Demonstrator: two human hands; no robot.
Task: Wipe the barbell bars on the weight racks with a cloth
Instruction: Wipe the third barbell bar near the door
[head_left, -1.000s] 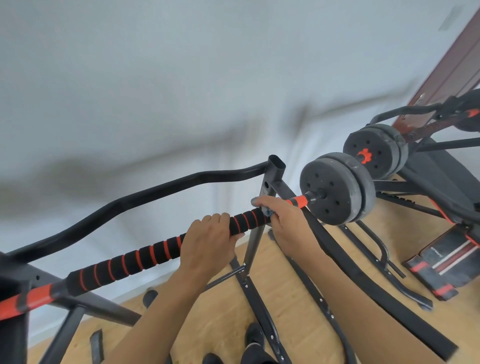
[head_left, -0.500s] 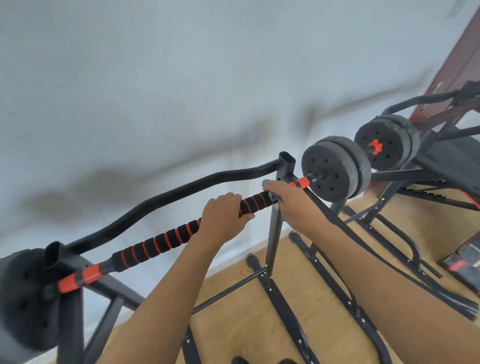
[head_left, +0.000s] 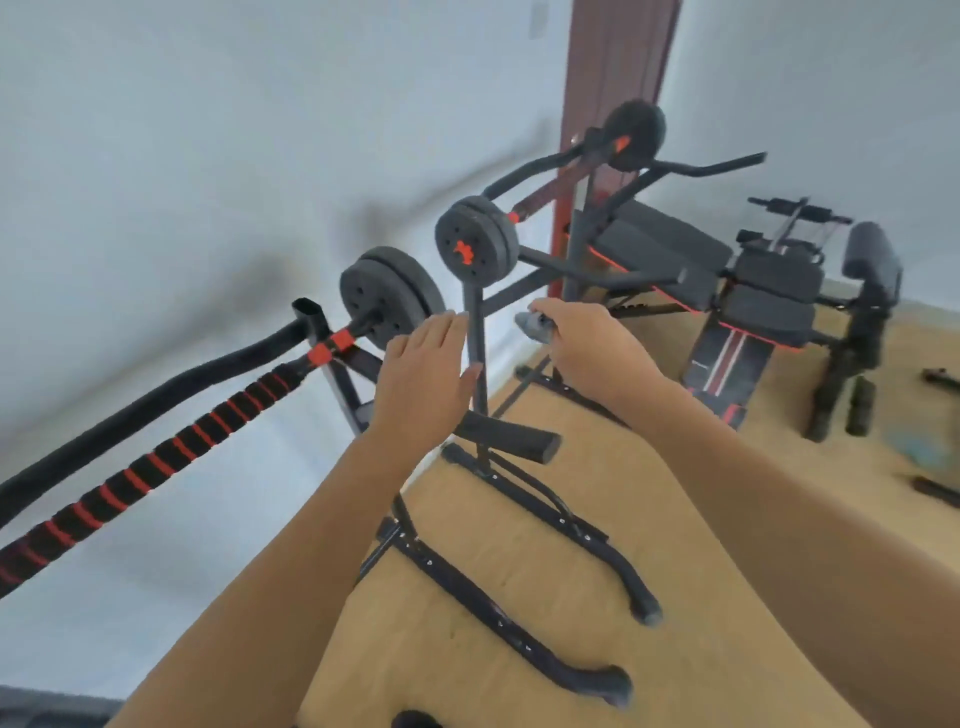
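Barbell bar (head_left: 171, 457) number one, black with red rings, lies along the left side, and its far end sits on top of the near rack (head_left: 311, 317). Half a second ago both hands were on this bar. Now both are off it and up in the air to its right. The left hand (head_left: 423, 379) is flat, with its fingers straight and nothing in it. It is just beside a thin black post (head_left: 475, 338) that stands between the two hands, and I cannot tell if the thumb touches the post. The right hand (head_left: 592, 348) has its fingers curled round a small grey cloth (head_left: 535, 325), which sticks out at the front of the fist and touches no bar. The camera has also turned to the right, so more of the room shows than before. At the far end of the first bar are two round black plates (head_left: 384, 296), side by side. Behind them the second barbell bar (head_left: 540, 200) lies on the second rack (head_left: 579, 244), with two more plates on its near end and one on its far end. I count two bars, two racks, five plates and one cloth. One black bench (head_left: 670, 254) stands on the wooden floor (head_left: 571, 597) at the right, and a red-brown door frame (head_left: 613, 62) is at the back by the white wall (head_left: 208, 156).
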